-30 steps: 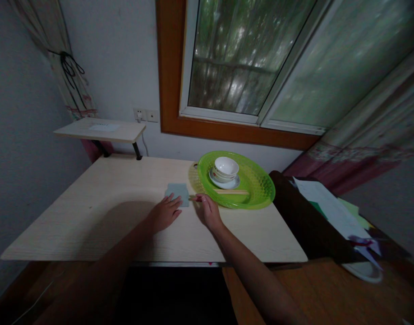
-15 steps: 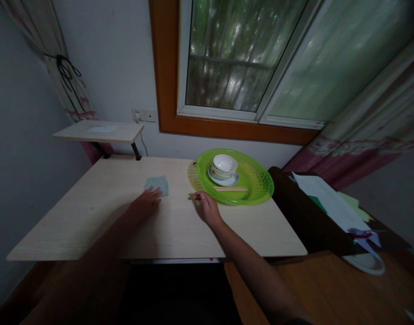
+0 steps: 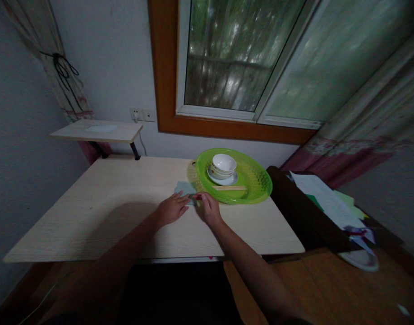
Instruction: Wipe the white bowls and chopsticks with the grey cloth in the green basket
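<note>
Pale desk [image 3: 126, 180] spreads under both sets of fingers, as I see it from my end; my left hand [image 3: 172, 209] lies with fingers extended over the cloth [image 3: 184, 186], which shows at and beyond their tips; my right hand [image 3: 210, 210] curls just beside it, its grasp unclear to me; past those fingers sits the tray [image 3: 257, 180] with bowls [image 3: 223, 167], saucer [image 3: 231, 181] and chopsticks [image 3: 230, 188].

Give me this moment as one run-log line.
left hand: resting on pale blue-green cloth | right hand: pinching small slim object, identity unclear | round bright-green plastic basket: holds stacked white bowls, pale chopsticks
</note>
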`<state>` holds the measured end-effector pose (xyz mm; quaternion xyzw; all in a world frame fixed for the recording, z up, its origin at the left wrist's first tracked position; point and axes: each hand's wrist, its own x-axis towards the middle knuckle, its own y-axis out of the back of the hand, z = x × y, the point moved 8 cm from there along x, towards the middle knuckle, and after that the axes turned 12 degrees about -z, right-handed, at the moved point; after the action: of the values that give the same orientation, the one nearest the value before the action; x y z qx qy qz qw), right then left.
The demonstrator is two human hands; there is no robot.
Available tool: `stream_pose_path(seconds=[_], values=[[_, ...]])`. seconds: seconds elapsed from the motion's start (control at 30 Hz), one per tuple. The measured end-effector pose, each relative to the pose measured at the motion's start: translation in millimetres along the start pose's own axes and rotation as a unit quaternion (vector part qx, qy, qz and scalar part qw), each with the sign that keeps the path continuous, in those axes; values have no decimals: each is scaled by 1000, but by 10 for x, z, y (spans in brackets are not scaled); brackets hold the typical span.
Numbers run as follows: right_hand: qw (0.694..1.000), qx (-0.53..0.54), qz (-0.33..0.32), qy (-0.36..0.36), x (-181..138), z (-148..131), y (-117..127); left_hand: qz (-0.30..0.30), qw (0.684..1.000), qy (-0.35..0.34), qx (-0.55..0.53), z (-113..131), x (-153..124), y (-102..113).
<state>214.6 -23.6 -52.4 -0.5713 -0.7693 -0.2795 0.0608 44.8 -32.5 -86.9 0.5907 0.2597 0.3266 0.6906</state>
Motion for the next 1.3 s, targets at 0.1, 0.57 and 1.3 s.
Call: stream_pose_path(seconds=[0.1, 0.57, 1.3], values=[[1000, -1, 3, 2, 4, 32, -5, 2, 1000, 29, -8, -318, 138, 6], [930, -262, -229, 117, 179, -208, -687, 43, 983, 180, -15, -1410, -830, 136], [865, -361, -347, -15, -609, -207, -653, 14, 971, 237, 32, -1637, -990, 42]])
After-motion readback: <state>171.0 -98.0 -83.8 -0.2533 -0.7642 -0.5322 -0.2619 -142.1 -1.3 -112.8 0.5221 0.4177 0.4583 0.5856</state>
